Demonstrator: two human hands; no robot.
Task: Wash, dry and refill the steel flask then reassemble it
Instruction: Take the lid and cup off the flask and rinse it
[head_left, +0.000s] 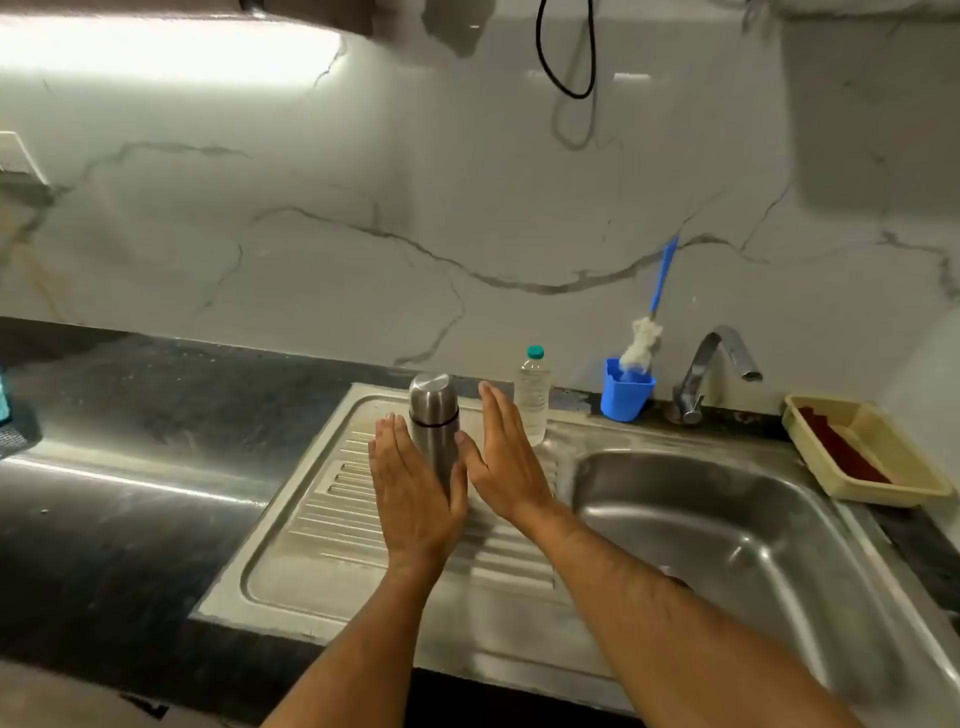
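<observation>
Flask (434, 415) upright on drainboard (322, 519), capped. My left hand (415, 493) and right hand (501, 457) flank it, fingers straight, grip wide, possibly touching, ready to lift.

The dark bench (130, 415) holds a steel sink (727, 545); flask (434, 415) and water bottle (532, 400) stand on its drainboard (311, 519).

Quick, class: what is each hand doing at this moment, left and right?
Left hand: open, fingers straight, beside the steel flask, holding nothing.
Right hand: open, fingers straight, on the flask's other side, holding nothing.
</observation>
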